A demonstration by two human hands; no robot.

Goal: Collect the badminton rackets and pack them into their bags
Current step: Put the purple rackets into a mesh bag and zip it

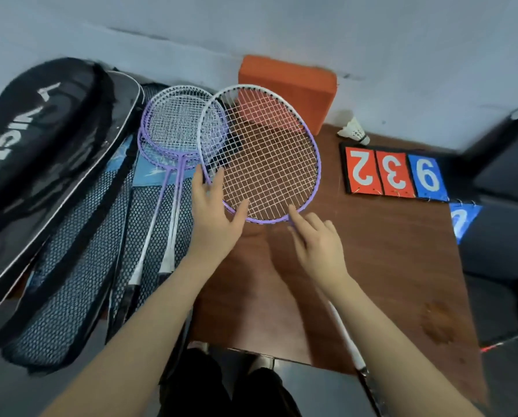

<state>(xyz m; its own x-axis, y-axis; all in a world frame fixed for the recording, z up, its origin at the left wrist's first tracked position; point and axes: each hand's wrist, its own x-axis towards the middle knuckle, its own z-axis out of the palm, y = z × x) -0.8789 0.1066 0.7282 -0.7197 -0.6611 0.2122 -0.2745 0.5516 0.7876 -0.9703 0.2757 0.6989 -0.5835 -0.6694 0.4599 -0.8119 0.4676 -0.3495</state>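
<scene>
Surface: brown wood surface (387, 266) set against a pale wall, with an orange block (294, 82) at the back.
Left grip: my left hand (214, 218) had its fingers spread straight, touching the purple rim of the lifted racket (260, 155), apparently to steady the head.
Right grip: my right hand (318, 239) was relaxed and spread at the rim's lower edge; whether it pinched the frame I could not tell.
Racket: tilted, overlapping two purple rackets (179, 127) lying on the mesh bags (80, 254), probably so all three line up.
Further out: black Victor bag (32, 139) at left; shuttlecock (354, 130) and score cards (393, 173) at right.
</scene>
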